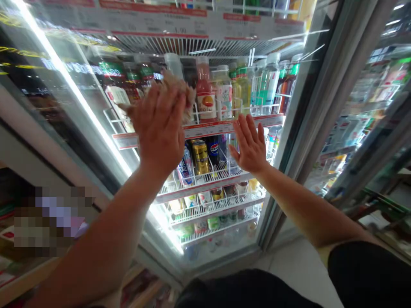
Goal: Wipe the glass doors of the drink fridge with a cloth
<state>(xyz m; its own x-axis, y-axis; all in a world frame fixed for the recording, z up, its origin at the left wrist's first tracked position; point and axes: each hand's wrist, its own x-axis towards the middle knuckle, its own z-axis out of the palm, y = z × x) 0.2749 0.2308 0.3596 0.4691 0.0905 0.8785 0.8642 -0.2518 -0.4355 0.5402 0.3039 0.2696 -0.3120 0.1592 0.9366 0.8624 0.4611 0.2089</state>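
Note:
A crumpled, light brown cloth point(189, 100) lies under my left hand point(159, 122), which presses it against the glass door point(80, 53) of a drinks cooler. Slight blur softens the cloth's edges, and my palm hides much of it. My right hand point(248, 143) is flat with its fingers stretched out and holds nothing. It is up at the same glass, lower and further right; whether the palm touches it I cannot tell. Behind the pane, between the hands, stand a pink drink bottle point(205, 92) and a gold can point(201, 157).
Wire shelves point(205, 184) with bottles and cans fill the cooler. A bright light strip point(80, 98) runs down its left side. The grey door frame point(302, 141) borders the right, with another stocked cooler point(362, 115) beyond. Pale floor point(298, 265) shows below.

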